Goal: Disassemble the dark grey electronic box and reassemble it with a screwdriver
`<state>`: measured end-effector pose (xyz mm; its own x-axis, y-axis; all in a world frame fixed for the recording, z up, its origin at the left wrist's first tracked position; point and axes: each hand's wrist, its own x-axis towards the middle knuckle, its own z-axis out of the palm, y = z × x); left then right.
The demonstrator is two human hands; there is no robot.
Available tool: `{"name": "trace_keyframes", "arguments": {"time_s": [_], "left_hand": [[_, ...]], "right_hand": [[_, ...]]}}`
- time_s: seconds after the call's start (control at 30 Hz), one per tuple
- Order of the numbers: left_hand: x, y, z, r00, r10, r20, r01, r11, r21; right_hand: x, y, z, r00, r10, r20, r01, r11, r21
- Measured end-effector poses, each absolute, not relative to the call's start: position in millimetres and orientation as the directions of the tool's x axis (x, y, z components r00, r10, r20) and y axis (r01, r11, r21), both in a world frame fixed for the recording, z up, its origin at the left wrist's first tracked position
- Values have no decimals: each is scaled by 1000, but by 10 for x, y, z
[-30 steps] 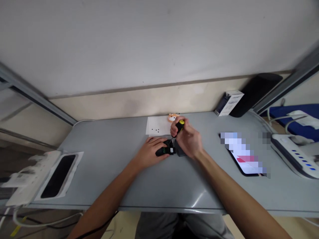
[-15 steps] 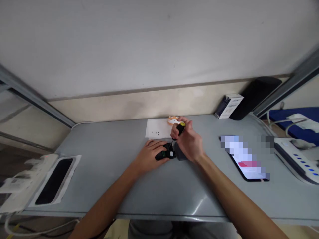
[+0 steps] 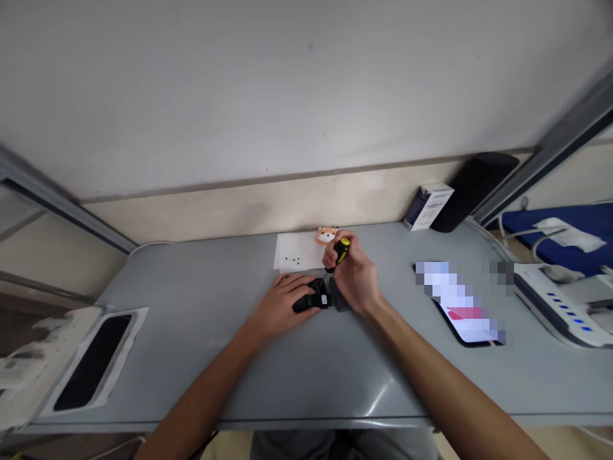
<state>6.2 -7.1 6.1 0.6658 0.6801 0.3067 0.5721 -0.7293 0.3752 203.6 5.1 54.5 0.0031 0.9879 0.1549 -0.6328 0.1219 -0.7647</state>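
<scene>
My left hand (image 3: 285,305) holds a small black device (image 3: 311,301) down on the grey table, its fingers over the far side and the thumb at the near edge. In my right hand (image 3: 357,275) is a screwdriver with a black and yellow handle (image 3: 342,248), its thin shaft slanting down to the device. The tip is too small to make out. A dark grey block (image 3: 340,298) lies beside the device, partly under my right hand. Behind them are white paper (image 3: 287,248) with several tiny black dots or screws (image 3: 294,260) and an orange-and-white animal-face item (image 3: 326,236).
A lit phone (image 3: 462,306) lies to the right, near a white power strip (image 3: 558,303). At the back right stand a small box (image 3: 428,206) and a black cylinder (image 3: 474,191). A dark phone (image 3: 96,361) rests on white sheets at the left, by another power strip (image 3: 52,358).
The whole view has shifted slightly, so most things sit a little further left. Both hands keep their holds; the screwdriver handle looks slightly turned.
</scene>
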Motion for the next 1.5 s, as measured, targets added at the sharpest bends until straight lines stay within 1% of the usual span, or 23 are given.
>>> {"name": "trace_keyframes", "arguments": {"time_s": [0.23,0.33,0.43,0.5,0.73,0.87,0.93,1.07,1.17,1.27,1.33,1.43,1.5], "left_hand": [[56,-78,59,667,677,310,578,-733,358],[60,-85,71,673,678,298,574,-731,368],[61,-89,80,667,684,294,580,-725,371],[59,-87,79,667,683,298,577,-727,373],[60,-78,67,667,686,291,578,-723,378],[73,-86,86,668,682,299,582,-728,362],[75,-86,90,670,678,301,581,-732,356],[63,-74,65,670,673,313,575,-737,355],[52,-65,43,672,673,309,573,-737,359],[54,-70,57,669,685,289,578,-724,377],[61,-79,85,661,700,270,585,-706,398],[77,-93,130,645,732,220,597,-663,452],[85,-101,151,615,766,191,613,-615,495]], "right_hand": [[2052,44,561,-13,983,186,-593,142,-793],[2088,58,570,-58,981,188,-561,123,-818],[2082,57,564,-61,987,149,-608,82,-790],[2061,52,556,-34,989,144,-636,90,-766],[2100,74,562,-30,984,176,-615,121,-779],[2153,70,587,-110,977,183,-581,86,-809],[2134,48,598,-128,975,180,-597,69,-799],[2055,1,601,-63,980,189,-651,103,-752],[2040,-1,583,-38,978,207,-633,137,-762],[2053,16,562,-21,972,236,-536,188,-823],[2049,20,552,-52,973,226,-510,169,-843],[2017,5,553,-86,980,177,-593,93,-800],[1995,-13,562,-74,982,173,-642,86,-762]]}}
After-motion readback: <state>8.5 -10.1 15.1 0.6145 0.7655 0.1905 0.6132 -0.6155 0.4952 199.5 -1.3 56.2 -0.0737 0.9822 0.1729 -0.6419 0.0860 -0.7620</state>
